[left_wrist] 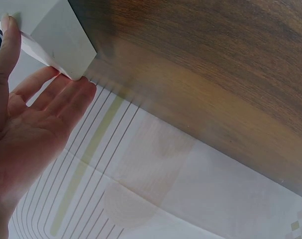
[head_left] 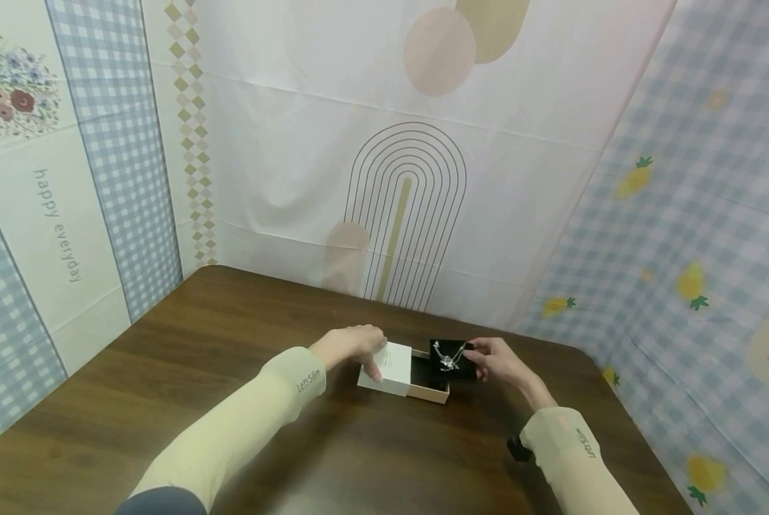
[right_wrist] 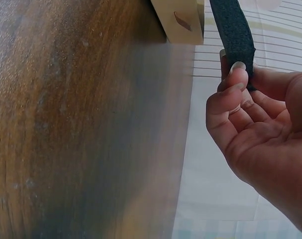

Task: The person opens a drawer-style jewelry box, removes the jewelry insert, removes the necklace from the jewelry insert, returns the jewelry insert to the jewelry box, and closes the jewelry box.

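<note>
A white box sleeve (head_left: 393, 366) lies on the table, gripped by my left hand (head_left: 357, 345). In the left wrist view, the fingers of that hand (left_wrist: 39, 114) sit along one side of the white sleeve (left_wrist: 66, 40), with the thumb at another edge. A tan-edged drawer (head_left: 430, 393) with a dark inside sticks out of the sleeve's right end. My right hand (head_left: 498, 360) pinches a black foam pad (head_left: 438, 349) by its right edge, tilted over the drawer. A silver necklace (head_left: 449, 362) is on the pad. The right wrist view shows the pad (right_wrist: 234, 35) edge-on between thumb and fingers.
The dark brown wooden table (head_left: 229, 343) runs back to a white printed cloth (head_left: 281, 172). Checked blue cloth (head_left: 667, 229) hangs along the right side. A small black object (head_left: 519, 449) shows at the right sleeve cuff.
</note>
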`<state>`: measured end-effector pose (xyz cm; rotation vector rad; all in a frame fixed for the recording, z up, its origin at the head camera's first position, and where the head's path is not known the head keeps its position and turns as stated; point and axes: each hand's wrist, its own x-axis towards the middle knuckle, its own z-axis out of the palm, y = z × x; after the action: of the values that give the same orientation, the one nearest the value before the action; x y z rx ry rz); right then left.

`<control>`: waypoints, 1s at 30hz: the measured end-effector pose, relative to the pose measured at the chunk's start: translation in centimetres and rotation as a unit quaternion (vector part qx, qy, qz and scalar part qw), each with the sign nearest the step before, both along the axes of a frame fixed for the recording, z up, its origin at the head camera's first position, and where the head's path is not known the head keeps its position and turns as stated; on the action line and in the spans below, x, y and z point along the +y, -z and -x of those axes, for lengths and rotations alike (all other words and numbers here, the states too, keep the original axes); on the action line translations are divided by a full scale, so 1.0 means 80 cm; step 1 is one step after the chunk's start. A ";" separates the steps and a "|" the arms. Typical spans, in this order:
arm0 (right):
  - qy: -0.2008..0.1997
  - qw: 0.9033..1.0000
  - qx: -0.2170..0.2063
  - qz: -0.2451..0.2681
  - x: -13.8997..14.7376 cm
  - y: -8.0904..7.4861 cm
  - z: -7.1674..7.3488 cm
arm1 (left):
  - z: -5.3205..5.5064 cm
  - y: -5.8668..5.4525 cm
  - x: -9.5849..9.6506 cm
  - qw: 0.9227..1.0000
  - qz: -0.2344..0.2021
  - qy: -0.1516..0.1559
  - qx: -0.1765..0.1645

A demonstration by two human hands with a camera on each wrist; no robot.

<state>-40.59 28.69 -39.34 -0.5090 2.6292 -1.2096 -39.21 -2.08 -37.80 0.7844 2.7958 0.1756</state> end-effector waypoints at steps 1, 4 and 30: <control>0.003 1.000 -0.001 0.002 0.001 0.000 0.000 | 0.000 -0.001 0.000 1.000 0.000 0.001 -0.001; 0.004 1.000 0.002 0.004 0.002 -0.001 0.000 | -0.001 -0.002 0.000 1.000 0.004 0.001 0.003; 0.014 1.000 0.001 -0.018 0.018 -0.003 0.001 | -0.001 0.002 0.000 1.000 -0.001 -0.013 0.009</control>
<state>-40.66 30.14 -39.09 -0.4703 2.6632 -1.1691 -39.16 -2.12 -37.98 0.7547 2.8243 0.1780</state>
